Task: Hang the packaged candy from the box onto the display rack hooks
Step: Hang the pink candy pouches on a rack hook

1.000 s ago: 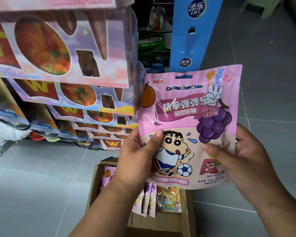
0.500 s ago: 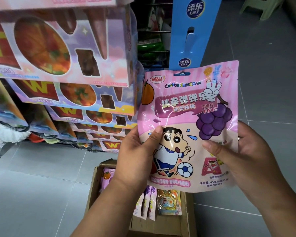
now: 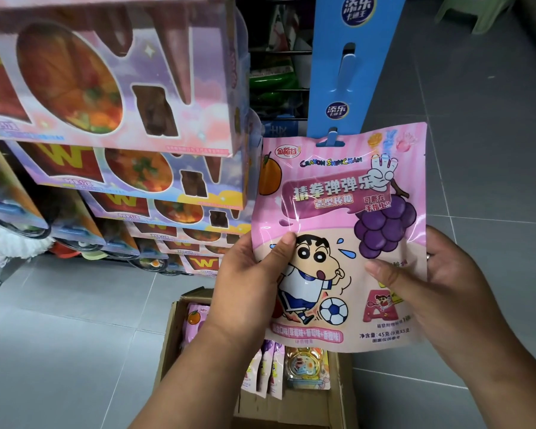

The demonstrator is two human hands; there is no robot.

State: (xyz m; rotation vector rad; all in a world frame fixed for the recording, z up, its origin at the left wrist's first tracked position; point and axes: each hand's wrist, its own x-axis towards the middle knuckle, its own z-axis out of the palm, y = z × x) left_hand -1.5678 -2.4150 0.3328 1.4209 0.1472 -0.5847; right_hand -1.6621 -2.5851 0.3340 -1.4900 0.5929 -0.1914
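1. at the centre right of the frame, a pink candy package [image 3: 338, 236] is held upright in the air between both hands. its printed front faces the camera and shows a cartoon boy kicking a football, a bunch of purple grapes and an orange.
2. the left hand [image 3: 248, 283] grips the package's lower left edge. its thumb lies flat across the front beside the cartoon head, and its other fingers are behind the package, out of sight.
3. the right hand [image 3: 452, 292] grips the lower right edge the same way, with the thumb on the front and the rest behind. a ring [image 3: 428, 257] shows at the package's right edge.
4. the package's top edge overlaps the lower end of a blue hanging strip [image 3: 347, 66] that runs up to the top of the frame. blue shows in the package's hang slot, but i cannot tell whether the package is on a hook.
5. below the package, at bottom centre, an open cardboard box [image 3: 291, 408] sits on the grey tiled floor [image 3: 59, 335]. more pink packages [image 3: 195, 317] stand on edge inside it.
6. at the upper left, pink and purple window boxes [image 3: 106, 72] are stacked in tiers stepping down toward the floor.
7. between those boxes and the strip, green packets [image 3: 273, 78] hang on a dark rack.
8. a pale green stool [image 3: 477, 10] stands at the upper right.
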